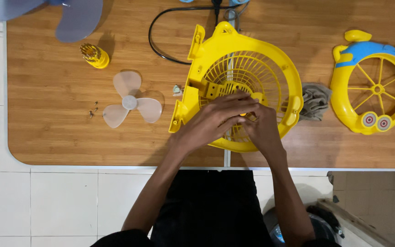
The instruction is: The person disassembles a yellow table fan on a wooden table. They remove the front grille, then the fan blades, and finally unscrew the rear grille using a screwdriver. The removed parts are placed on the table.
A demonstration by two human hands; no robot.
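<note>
A yellow plastic fan housing [270, 59] with a round grille lies on the wooden table [56, 132]. My left hand [216, 120] and my right hand [262, 128] rest together on the middle of the grille, fingers curled over its hub. What they pinch is hidden under the fingers. A translucent three-blade fan propeller [131, 101] lies left of the housing. A black cable [170, 27] runs from the housing's top to the table's far edge.
A yellow screwdriver-bit holder [95, 56] stands at the upper left, with small screws [93, 110] below it. A yellow and blue front cover [375, 87] lies at the right, a grey cloth [315, 101] beside the housing. A blue fan blade [76, 18] overhangs the top left.
</note>
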